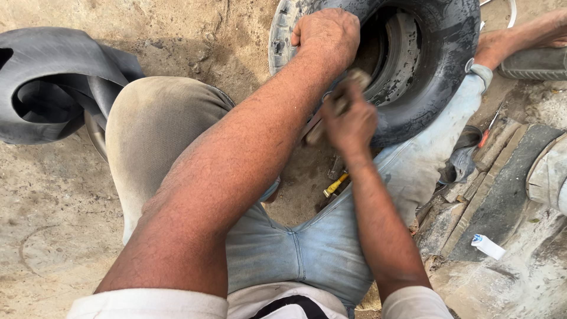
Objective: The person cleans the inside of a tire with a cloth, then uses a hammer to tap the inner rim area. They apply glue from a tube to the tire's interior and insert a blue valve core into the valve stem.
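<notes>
Hands (326, 36) (349, 121) grip tyre (431, 77), perhaps tool

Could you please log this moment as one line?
left hand grips tyre rim | right hand holds blurred tool | seated on ground

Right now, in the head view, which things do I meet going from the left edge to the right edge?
Inner tube → left hand gripping the tyre → red-handled tool → small white tube on the ground.

Roadside tyre-repair spot: tyre (437, 65), inner tube (53, 88), dirt ground (53, 201)
</notes>
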